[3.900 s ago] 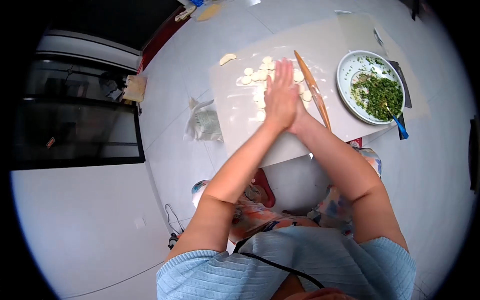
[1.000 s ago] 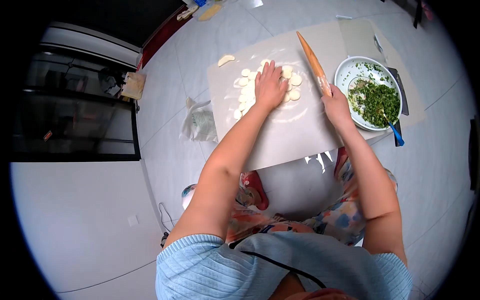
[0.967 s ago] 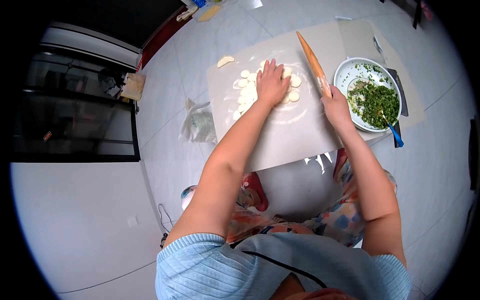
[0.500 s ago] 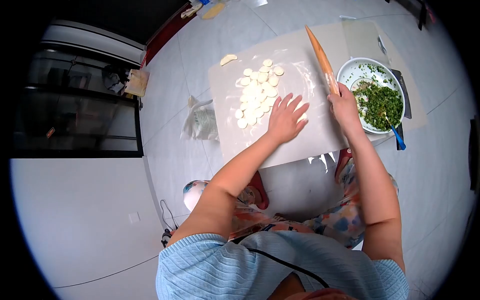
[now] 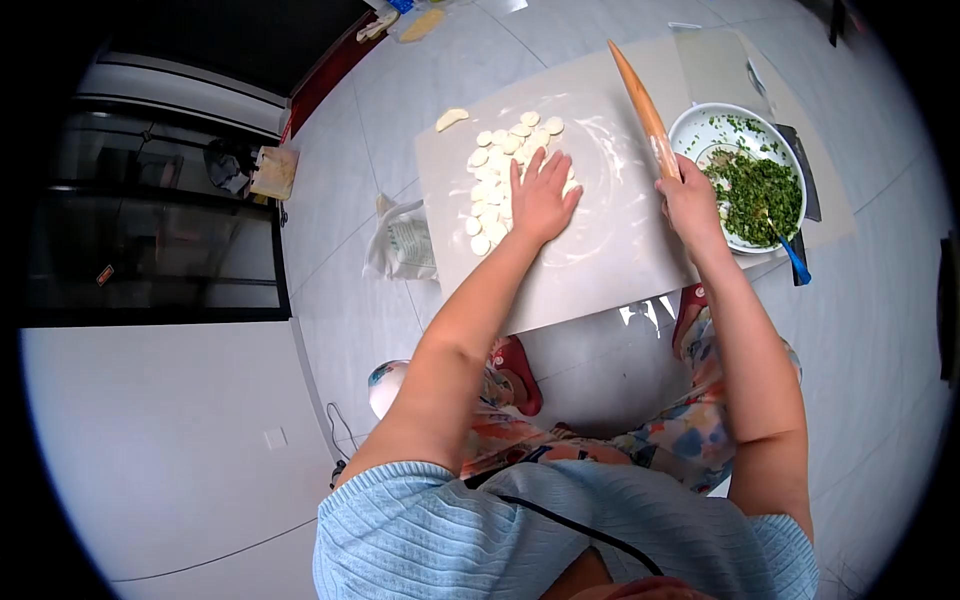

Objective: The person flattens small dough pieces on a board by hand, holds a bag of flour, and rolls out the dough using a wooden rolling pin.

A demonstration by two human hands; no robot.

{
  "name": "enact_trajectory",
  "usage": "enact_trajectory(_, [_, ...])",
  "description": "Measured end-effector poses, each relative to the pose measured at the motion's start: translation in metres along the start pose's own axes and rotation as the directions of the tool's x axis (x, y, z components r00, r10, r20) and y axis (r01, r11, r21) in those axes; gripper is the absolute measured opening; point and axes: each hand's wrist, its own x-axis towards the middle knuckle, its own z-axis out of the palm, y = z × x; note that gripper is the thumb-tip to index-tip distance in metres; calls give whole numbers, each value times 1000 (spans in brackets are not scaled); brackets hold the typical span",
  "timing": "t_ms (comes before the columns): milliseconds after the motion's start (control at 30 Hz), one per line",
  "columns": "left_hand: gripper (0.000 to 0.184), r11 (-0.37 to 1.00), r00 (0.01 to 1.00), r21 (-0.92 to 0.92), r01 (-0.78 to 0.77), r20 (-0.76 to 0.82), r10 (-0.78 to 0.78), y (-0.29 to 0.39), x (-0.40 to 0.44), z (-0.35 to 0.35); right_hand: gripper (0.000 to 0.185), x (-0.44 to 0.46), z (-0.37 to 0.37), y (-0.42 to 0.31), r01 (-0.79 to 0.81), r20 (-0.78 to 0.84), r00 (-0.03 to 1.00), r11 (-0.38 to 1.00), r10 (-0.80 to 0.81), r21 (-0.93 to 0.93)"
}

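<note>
Several small, round, pale dough pieces (image 5: 488,190) lie close together on the left half of the light board (image 5: 590,285). My left hand (image 5: 542,202) rests with spread fingers over the right side of this cluster and hides some of the pieces. To the right, my right hand (image 5: 692,203) is closed round the lower end of a tapered wooden rolling pin (image 5: 640,98), which points away from me. Beside that hand is a white bowl (image 5: 688,128) with chopped greens (image 5: 757,196) and a blue-handled spoon (image 5: 797,262).
A curved piece of dough (image 5: 452,119) lies near the board's far left corner. Left of the board, a plastic bag (image 5: 405,243) sits on the floor. A translucent sheet (image 5: 715,68) is at the far right, and a dark flat object (image 5: 805,190) shows beside the bowl.
Since half a second ago, my left hand has moved up and left from the board's near middle onto the dough pieces. The rolling pin stays in my right hand, almost unmoved.
</note>
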Motion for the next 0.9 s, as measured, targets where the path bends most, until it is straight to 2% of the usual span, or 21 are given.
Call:
enact_trajectory(100, [58,997,999,-56,47,2,-47,30,20,15,42,6,1,4,12,-22,1000,1000,-13,-26])
enact_trajectory(167, [58,987,997,-144,-70,-35,65,53,22,21,42,8,1,4,24,-27,999,1000,-25,-13])
enact_trajectory(200, [58,987,997,-144,-69,-36,64,62,18,20,42,9,1,4,29,-28,999,1000,-29,-9])
enact_trajectory(267, [56,969,987,-192,-155,21,162,83,-2,8,42,8,0,1,21,-19,1000,1000,-21,4])
enact_trajectory(433, [57,949,977,-250,-192,42,209,61,-58,-10,43,8,-3,1,40,-24,999,999,-41,-12])
enact_trajectory(500, [58,982,980,-119,-145,118,159,42,-70,-20,43,5,-5,0,38,-28,999,999,-39,-23])
enact_trajectory(600, [59,997,994,0,-71,84,71,9,-67,-25,43,1,-7,-1,13,-11,1000,1000,-13,-10])
enact_trajectory(700, [61,996,1000,89,-1,16,-1,13,-56,-16,41,4,-9,2,30,-23,999,997,-29,70])
enact_trajectory(767, [66,994,998,-98,-44,34,48,50,-53,-17,43,2,-13,-1,13,-37,999,1000,-13,12])
enact_trajectory(800, [69,977,990,-169,-132,31,140,67,-54,-7,44,2,-15,-1,7,-41,999,1000,-7,-7])
enact_trajectory(833, [69,960,982,-244,-136,94,163,93,-54,-9,43,4,-15,2,16,-52,998,1000,-16,-3])
enact_trajectory(867, [68,927,969,-311,-210,58,239,111,-58,-5,43,5,-15,2,22,-56,998,1000,-22,-4])
enact_trajectory(900, [68,916,948,-304,-263,96,304,126,-59,1,43,6,-15,1,27,-60,998,1000,-27,-5])
